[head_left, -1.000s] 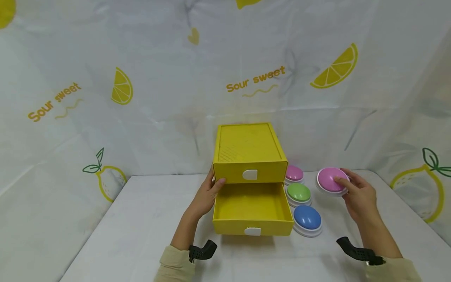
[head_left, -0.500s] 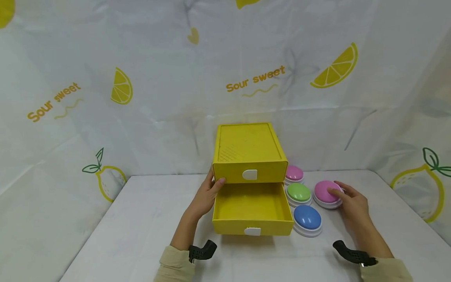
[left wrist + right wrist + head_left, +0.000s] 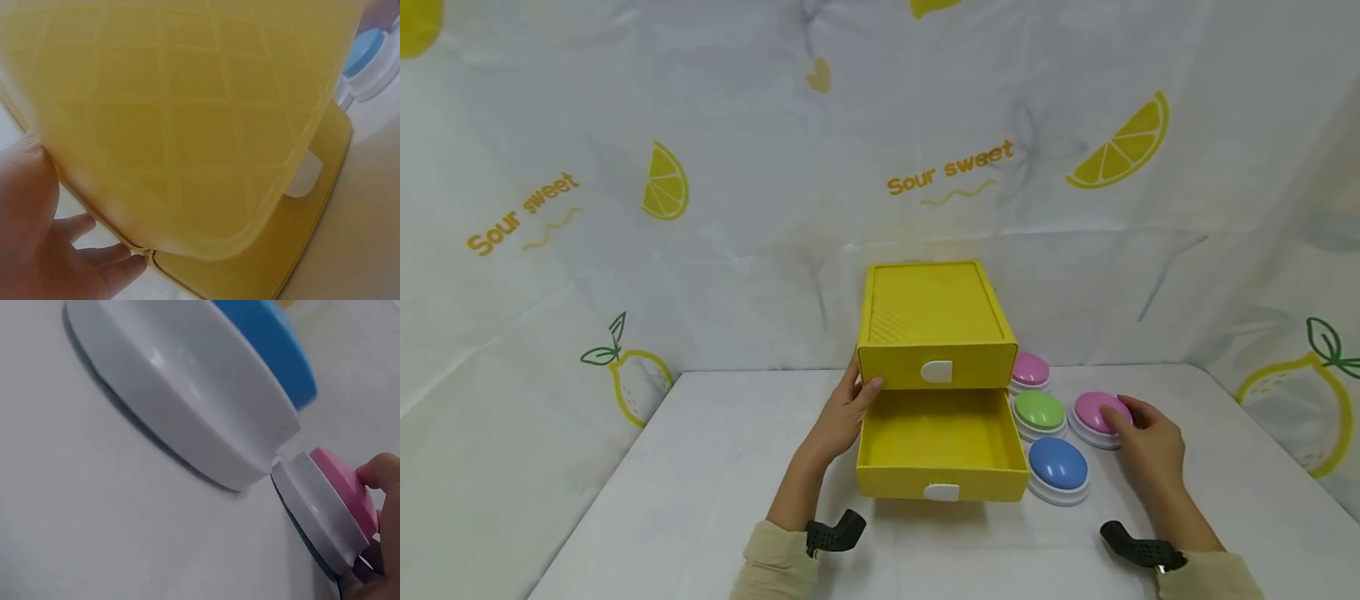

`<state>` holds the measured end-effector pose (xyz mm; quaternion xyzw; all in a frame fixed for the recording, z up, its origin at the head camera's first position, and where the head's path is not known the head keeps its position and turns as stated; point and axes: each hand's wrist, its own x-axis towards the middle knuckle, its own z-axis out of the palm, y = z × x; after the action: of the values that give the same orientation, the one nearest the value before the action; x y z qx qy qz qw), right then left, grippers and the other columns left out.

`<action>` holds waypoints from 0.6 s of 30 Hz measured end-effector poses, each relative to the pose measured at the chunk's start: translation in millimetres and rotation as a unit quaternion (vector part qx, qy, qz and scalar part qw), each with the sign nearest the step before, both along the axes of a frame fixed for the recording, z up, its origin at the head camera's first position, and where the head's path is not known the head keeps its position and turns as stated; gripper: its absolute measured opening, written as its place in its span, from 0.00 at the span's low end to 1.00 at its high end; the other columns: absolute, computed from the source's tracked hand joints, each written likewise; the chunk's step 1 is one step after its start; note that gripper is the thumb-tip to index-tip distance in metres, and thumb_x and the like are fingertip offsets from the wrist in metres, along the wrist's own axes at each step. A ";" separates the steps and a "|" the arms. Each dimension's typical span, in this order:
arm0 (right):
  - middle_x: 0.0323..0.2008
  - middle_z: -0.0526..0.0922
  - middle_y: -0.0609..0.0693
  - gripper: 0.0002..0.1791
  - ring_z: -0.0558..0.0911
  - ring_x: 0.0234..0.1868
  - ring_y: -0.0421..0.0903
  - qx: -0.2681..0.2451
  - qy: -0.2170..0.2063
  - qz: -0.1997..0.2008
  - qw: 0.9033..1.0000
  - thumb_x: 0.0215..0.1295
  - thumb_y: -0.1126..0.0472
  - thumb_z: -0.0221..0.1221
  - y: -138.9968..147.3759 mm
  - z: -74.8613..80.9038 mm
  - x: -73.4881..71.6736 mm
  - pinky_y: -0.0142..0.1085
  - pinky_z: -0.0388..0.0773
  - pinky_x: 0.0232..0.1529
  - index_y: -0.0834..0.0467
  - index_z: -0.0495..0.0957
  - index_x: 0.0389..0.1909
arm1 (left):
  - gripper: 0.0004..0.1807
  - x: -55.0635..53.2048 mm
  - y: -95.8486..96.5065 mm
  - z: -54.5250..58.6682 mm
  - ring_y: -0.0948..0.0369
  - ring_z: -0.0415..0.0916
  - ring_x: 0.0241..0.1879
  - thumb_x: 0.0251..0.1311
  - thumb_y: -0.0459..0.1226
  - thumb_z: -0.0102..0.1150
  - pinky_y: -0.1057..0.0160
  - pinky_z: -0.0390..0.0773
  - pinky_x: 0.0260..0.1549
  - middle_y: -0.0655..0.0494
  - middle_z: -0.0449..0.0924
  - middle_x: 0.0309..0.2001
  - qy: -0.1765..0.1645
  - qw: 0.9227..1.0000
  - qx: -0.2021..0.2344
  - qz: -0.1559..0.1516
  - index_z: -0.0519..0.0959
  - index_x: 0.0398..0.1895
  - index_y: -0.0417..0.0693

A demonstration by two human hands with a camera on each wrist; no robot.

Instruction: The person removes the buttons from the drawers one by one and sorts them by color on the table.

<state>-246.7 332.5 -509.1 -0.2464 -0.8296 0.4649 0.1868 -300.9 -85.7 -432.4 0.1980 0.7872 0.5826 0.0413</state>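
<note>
My left hand [image 3: 838,418] holds the left side of a yellow two-drawer storage box [image 3: 934,304], thumb on its front corner and fingers along the side. Its lower drawer [image 3: 883,483] is pulled out with nothing inside; the upper one is pushed in. To the right, my right hand [image 3: 1152,450] grips a pink push button [image 3: 1092,410] with a white base, which rests on the table. In the right wrist view the thumb presses on the pink dome [image 3: 347,487] while the fingers lie by the base. A green button [image 3: 1039,409] sits just left of it.
A blue button [image 3: 1058,463] stands nearest the front, beside the pulled-out drawer. Behind the green one, another pink button [image 3: 1031,368] is partly hidden by the box. The white table [image 3: 737,467] backs onto a lemon-printed cloth [image 3: 760,208].
My right hand has brought the pink button down and slightly left onto the table, close to the green one. My left hand stays on the storage box.
</note>
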 end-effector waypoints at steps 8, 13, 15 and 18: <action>0.69 0.70 0.70 0.38 0.69 0.70 0.67 0.047 0.003 -0.003 0.999 0.75 0.42 0.52 -9.2 0.8 11.7 0.60 0.66 0.70 0.65 0.65 0.73 | 0.40 0.2 0.4 -0.4 0.48 0.51 0.80 0.75 0.56 0.46 0.42 0.59 0.76 0.60 0.41 0.83 0.000 1.000 0.003 -0.003 0.37 0.81 0.79; 0.70 0.68 0.71 0.40 0.67 0.71 0.68 0.059 -0.005 0.010 0.998 0.74 0.41 0.54 -12.5 3.5 19.4 0.61 0.67 0.69 0.65 0.61 0.75 | 0.40 -0.6 0.5 0.1 0.47 0.51 0.80 0.75 0.55 0.47 0.41 0.58 0.76 0.59 0.41 0.83 0.004 1.000 0.001 0.001 0.37 0.81 0.77; 0.71 0.67 0.71 0.41 0.67 0.71 0.68 0.068 -0.005 0.014 0.998 0.73 0.41 0.56 -13.3 3.6 21.6 0.61 0.67 0.69 0.65 0.61 0.75 | 0.40 -0.7 0.1 0.1 0.46 0.51 0.80 0.76 0.55 0.46 0.41 0.58 0.76 0.58 0.41 0.83 0.005 1.000 -0.001 0.001 0.37 0.81 0.76; 0.70 0.68 0.72 0.41 0.68 0.71 0.69 0.076 0.005 0.015 0.997 0.71 0.43 0.59 -13.9 4.0 22.9 0.61 0.68 0.68 0.66 0.63 0.74 | 0.40 -0.7 -0.5 -0.2 0.46 0.52 0.80 0.75 0.55 0.46 0.41 0.59 0.76 0.59 0.41 0.83 0.001 1.000 -0.003 0.001 0.37 0.81 0.77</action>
<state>-223.8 318.5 -505.1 -0.2163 -0.8651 0.4048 0.2024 -301.7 -86.2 -432.6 0.1973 0.7894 0.5798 0.0409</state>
